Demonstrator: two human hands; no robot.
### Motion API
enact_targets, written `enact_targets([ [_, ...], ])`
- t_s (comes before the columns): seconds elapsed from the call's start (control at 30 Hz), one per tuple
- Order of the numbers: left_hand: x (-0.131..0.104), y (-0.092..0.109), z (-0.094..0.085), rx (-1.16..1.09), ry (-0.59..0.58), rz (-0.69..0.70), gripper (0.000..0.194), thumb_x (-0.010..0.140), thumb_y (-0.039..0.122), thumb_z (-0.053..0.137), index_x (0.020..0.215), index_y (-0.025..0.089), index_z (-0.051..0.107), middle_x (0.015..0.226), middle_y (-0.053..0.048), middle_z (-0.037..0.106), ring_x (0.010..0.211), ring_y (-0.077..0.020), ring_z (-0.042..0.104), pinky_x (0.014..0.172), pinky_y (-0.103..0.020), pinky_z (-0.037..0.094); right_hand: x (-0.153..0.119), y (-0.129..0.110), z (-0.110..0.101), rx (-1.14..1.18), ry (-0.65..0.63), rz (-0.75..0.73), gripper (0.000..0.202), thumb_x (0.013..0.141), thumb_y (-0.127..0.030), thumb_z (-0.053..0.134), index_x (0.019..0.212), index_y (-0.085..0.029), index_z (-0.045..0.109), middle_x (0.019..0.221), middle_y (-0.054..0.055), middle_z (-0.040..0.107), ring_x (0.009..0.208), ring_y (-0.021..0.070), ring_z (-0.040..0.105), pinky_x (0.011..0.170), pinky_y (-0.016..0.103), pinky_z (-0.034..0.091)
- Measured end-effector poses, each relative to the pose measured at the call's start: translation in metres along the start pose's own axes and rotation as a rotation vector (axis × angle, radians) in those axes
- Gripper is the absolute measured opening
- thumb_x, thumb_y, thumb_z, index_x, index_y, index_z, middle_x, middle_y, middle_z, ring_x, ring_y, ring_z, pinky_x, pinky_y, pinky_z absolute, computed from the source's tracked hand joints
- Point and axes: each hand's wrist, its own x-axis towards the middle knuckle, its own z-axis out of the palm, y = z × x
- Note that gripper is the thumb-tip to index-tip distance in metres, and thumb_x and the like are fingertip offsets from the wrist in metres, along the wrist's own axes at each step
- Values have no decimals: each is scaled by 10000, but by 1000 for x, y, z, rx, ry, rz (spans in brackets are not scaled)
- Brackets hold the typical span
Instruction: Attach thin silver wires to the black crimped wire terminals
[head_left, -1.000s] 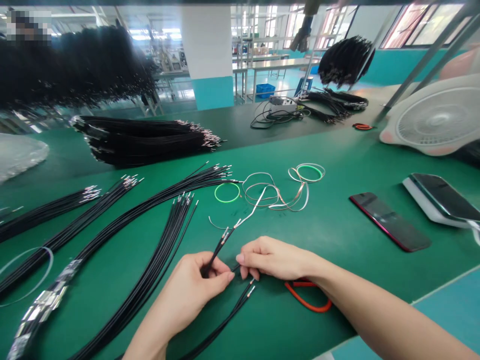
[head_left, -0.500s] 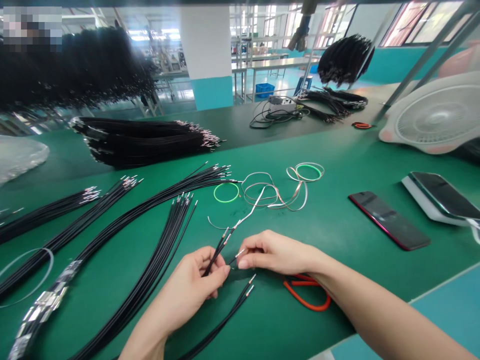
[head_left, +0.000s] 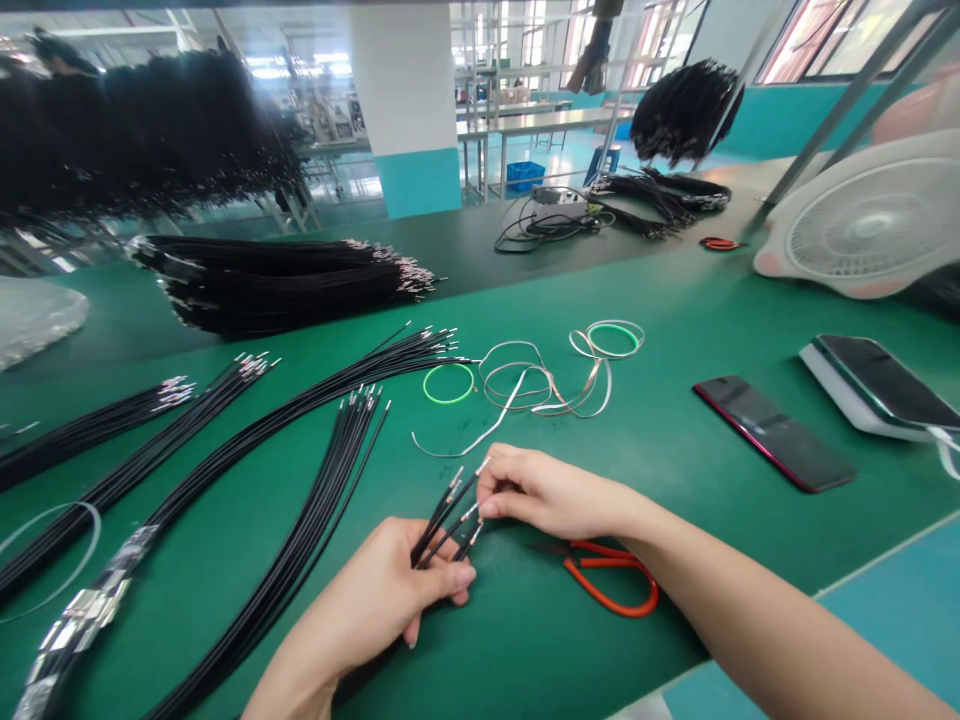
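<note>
Several thin black cables (head_left: 439,527) with bare, pale tips fan out from my left hand (head_left: 401,580), which is closed around them. At their tips, my right hand (head_left: 536,490) pinches the end of one cable between thumb and fingers. Just below my right wrist lie scissors (head_left: 609,590) with orange-red handles, partly hidden by the forearm. Beyond my hands, a loose white strip (head_left: 491,428) runs across the green mat. A bundle of black cables (head_left: 319,520) lies left of my left hand, its tips pointing away from me.
More cable bundles (head_left: 247,430) lie at the left, with a thick black stack (head_left: 292,285) behind them. A green ring (head_left: 448,384) and tangled strips (head_left: 551,380) lie mid-table. A dark phone (head_left: 772,430), a device on a white block (head_left: 885,385) and a white fan (head_left: 870,220) occupy the right.
The two cable ends that lay on the mat below my hands are gone from there, and more tips now show in my left hand. My right hand has shifted slightly up to the tips.
</note>
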Motion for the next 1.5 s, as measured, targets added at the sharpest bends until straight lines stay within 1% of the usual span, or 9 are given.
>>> enact_targets([
  [0.1, -4, 3, -4, -42, 1, 48, 348, 806, 495, 598, 782, 158, 680, 720, -40, 734, 376, -82, 477, 427, -222, 353, 0, -2, -4, 73, 70, 47, 184, 953, -293, 488, 877, -166, 597, 770, -7, 522, 696, 125, 477, 661, 236, 421],
  [0.33, -3, -2, -11, -103, -56, 120, 375, 843, 508, 569, 821, 148, 674, 681, -19, 722, 346, -47, 391, 391, -202, 271, -3, -6, -5, 191, -22, 114, 342, 957, -425, 462, 843, -155, 637, 666, -24, 517, 627, 113, 471, 604, 222, 396],
  [0.53, -1, -2, -11, -141, -69, 125, 359, 851, 481, 566, 843, 139, 672, 648, -16, 706, 339, -38, 364, 371, -200, 215, -2, -5, -3, 239, -32, 125, 348, 948, -426, 480, 803, -152, 637, 710, -2, 582, 637, 112, 489, 597, 219, 399],
  [0.93, -3, 1, -8, -114, -37, 118, 365, 807, 501, 611, 748, 146, 672, 701, -42, 730, 336, -32, 370, 382, -211, 238, -3, -6, 5, 267, 36, 101, 285, 877, -394, 592, 724, -154, 581, 635, -37, 491, 593, 99, 411, 537, 213, 337],
  [1.1, -3, 3, -8, -100, -43, 106, 404, 797, 527, 608, 699, 140, 670, 739, -66, 747, 327, -28, 380, 395, -209, 260, -3, -8, 8, 313, 10, 78, 198, 887, -329, 581, 973, -160, 640, 757, -6, 580, 675, 116, 492, 620, 227, 419],
  [1.2, -2, 1, -8, -131, -60, 102, 415, 805, 531, 592, 718, 137, 692, 787, -85, 757, 327, -35, 405, 398, -215, 265, -2, -7, 13, 366, -4, 34, 184, 867, -317, 614, 945, -153, 647, 831, 25, 646, 744, 136, 563, 691, 257, 470],
  [1.3, 1, -2, -7, -116, 19, 106, 391, 801, 518, 600, 768, 145, 713, 670, -40, 726, 350, -53, 411, 411, -216, 255, -2, -4, 16, 402, -2, 48, 187, 866, -318, 620, 948, -151, 642, 859, 39, 667, 782, 149, 598, 726, 274, 490],
  [1.4, 5, -1, -4, -73, 194, 99, 328, 778, 473, 640, 756, 154, 711, 404, 62, 516, 371, -77, 401, 434, -212, 267, -1, -1, 15, 335, -1, 63, 256, 868, -279, 618, 1096, -164, 598, 789, 3, 632, 690, 123, 564, 673, 253, 472],
  [1.5, 6, 3, -2, -93, 265, 69, 237, 719, 384, 700, 747, 149, 711, 462, 65, 529, 383, -73, 414, 428, -209, 293, -1, -1, 12, 192, 75, 51, 302, 850, -225, 630, 1145, -187, 580, 871, 12, 619, 742, 130, 547, 718, 267, 460],
])
